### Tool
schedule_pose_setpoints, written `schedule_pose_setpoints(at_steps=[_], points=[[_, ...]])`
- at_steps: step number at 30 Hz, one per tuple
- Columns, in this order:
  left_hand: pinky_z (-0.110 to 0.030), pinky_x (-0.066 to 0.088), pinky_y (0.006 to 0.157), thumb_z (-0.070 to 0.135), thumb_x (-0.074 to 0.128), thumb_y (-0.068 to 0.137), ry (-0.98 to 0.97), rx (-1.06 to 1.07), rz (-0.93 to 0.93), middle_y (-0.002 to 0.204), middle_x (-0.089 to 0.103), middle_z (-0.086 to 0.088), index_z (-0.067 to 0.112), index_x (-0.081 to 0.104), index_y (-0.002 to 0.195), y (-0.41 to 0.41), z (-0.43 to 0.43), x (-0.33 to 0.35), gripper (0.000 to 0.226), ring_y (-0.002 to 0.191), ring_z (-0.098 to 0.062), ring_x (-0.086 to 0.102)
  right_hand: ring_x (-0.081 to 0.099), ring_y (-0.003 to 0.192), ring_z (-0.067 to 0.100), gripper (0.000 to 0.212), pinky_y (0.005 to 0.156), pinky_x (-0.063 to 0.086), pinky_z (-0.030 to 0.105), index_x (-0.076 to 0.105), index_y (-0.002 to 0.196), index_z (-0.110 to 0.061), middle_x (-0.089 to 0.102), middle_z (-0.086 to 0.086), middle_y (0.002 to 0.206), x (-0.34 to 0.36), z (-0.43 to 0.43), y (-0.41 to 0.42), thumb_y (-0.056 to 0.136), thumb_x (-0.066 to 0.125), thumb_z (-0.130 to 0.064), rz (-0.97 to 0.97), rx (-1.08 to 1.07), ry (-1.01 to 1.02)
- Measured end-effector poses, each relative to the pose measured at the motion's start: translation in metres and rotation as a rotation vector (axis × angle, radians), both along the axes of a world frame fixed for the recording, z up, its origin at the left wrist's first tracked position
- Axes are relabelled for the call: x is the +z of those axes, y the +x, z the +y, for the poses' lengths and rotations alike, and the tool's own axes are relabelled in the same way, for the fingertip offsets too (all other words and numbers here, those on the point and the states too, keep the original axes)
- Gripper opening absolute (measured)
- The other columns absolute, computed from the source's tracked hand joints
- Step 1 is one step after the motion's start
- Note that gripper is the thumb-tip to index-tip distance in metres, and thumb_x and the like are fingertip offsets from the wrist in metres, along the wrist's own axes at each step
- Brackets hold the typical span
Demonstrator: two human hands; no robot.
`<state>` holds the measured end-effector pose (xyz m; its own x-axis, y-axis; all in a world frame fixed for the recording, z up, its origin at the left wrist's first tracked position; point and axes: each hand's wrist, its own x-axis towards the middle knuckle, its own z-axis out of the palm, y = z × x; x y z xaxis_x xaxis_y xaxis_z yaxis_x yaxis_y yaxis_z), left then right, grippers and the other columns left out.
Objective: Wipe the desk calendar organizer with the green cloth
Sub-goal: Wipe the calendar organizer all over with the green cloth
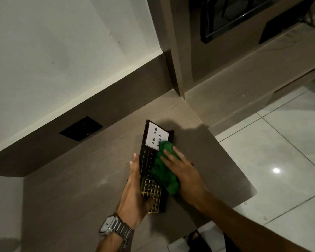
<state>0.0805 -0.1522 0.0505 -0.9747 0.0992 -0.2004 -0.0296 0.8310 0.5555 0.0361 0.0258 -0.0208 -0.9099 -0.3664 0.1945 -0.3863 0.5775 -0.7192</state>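
Organizer (149,160) flat on desk (80,179). My left hand (135,186) clamps its near edge, I judge to stop sliding. Right hand (185,175), fingers spread flat, presses cloth (164,173) mid-face, below the note (155,136).

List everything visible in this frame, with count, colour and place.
organizer: one, dark brown with gold grid, on desk, centre
note: one, white, "To Do" handwritten, on organizer's far end
cloth: one, green, bunched on organizer
desk: one, grey-brown, along wall
socket plate: one, black, on back panel
floor: pale glossy tiles, right
watch: one, silver, left wrist
left hand: steadies organizer's left edge
right hand: presses cloth
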Motion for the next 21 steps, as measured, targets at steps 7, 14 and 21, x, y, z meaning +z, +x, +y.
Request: schedule_pose_setpoints(at_steps=[7, 14, 21], points=[[-0.055, 0.045, 0.106, 0.0, 0.079, 0.067, -0.026, 0.016, -0.013, 0.161, 0.012, -0.015, 0.019, -0.018, 0.15, 0.0, -0.003, -0.005, 0.129, 0.144, -0.036, 0.027, 0.026, 0.141, 0.029, 0.062, 0.101, 0.041, 0.056, 0.052, 0.135, -0.022, 0.041, 0.008, 0.149, -0.005, 0.007, -0.014, 0.078, 0.076, -0.015, 0.12, 0.099, 0.062], [-0.055, 0.038, 0.111, 0.001, 0.079, 0.07, 0.042, 0.009, 0.001, 0.161, 0.016, -0.018, 0.013, -0.016, 0.15, -0.008, 0.001, -0.002, 0.124, 0.147, -0.035, 0.023, 0.031, 0.13, 0.031, 0.063, 0.093, 0.044, 0.052, 0.053, 0.132, -0.029, 0.049, 0.013, 0.136, -0.013, 0.009, -0.002, 0.074, 0.078, -0.03, 0.137, 0.049, 0.184], [-0.056, 0.034, 0.114, 0.002, 0.079, 0.068, 0.055, 0.027, -0.003, 0.162, 0.014, -0.009, 0.022, -0.017, 0.15, -0.009, 0.003, -0.001, 0.128, 0.147, -0.03, 0.023, 0.034, 0.13, 0.038, 0.056, 0.094, 0.044, 0.057, 0.056, 0.132, -0.023, 0.049, 0.015, 0.136, -0.006, 0.017, -0.037, 0.079, 0.075, -0.023, 0.114, -0.075, 0.202]])
